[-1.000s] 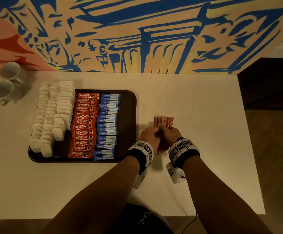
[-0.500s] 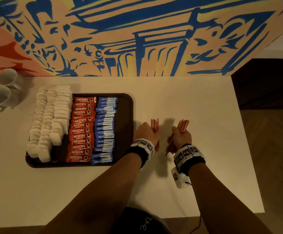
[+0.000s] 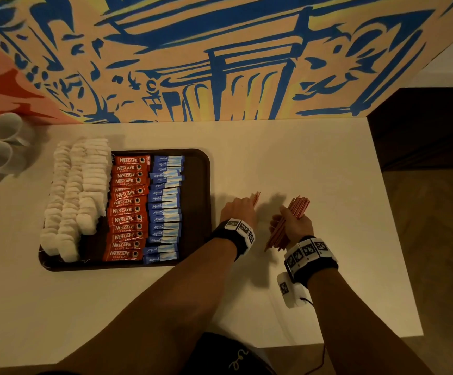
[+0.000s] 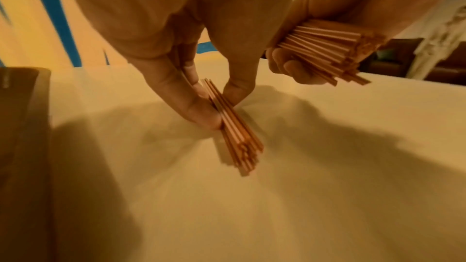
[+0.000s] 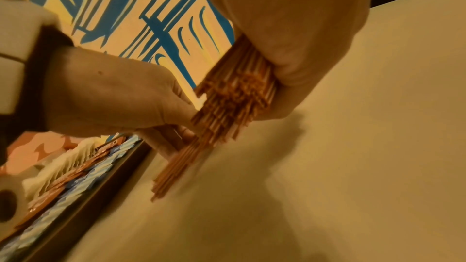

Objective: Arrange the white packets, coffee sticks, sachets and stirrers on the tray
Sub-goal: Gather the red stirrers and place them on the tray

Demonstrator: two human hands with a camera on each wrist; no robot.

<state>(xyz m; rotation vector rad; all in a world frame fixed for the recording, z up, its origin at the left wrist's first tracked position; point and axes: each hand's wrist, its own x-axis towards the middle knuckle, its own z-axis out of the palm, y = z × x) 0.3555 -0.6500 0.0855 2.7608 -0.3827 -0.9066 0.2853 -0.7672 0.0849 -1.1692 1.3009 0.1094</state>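
My right hand (image 3: 295, 226) is nearest w/ the big bundle of stirrers (image 3: 287, 223), fingers curled round its middle, ends sticking out both sides and held off the desk (image 3: 314, 163). Just beside it, my left hand (image 3: 238, 212) has a much thinner bunch of stirrers (image 4: 232, 127), pinched btwn thumb and fingers (image 4: 196, 107) near one end, other end angled down toward the desk top. So both grips are closed on stirrers, none on the tray (image 3: 195, 212) yet. These feel like they'd be v. light, thin, stiff, smooth sticks, I reckon: easy to lift, but a loose bunch will fan out or slide lengthwise if I squeeze only at a tip. Best hold is prob. mid-length, wrapped all round, ends tapped level on the desk first. Left bunch looks a bit splayed at its low end in the left wrist view. Further left on the tray: blue sachets (image 3: 165, 204) in a column, then red coffee sticks (image 3: 127, 207), then white packets (image 3: 76, 196) in rows, overhanging the tray's left edge. A bare dark strip runs down the tray's right side next to the sachets, likely spot for stirrers. Far left corner: two white cups (image 3: 0, 144), then the painted wall (image 3: 220, 50).
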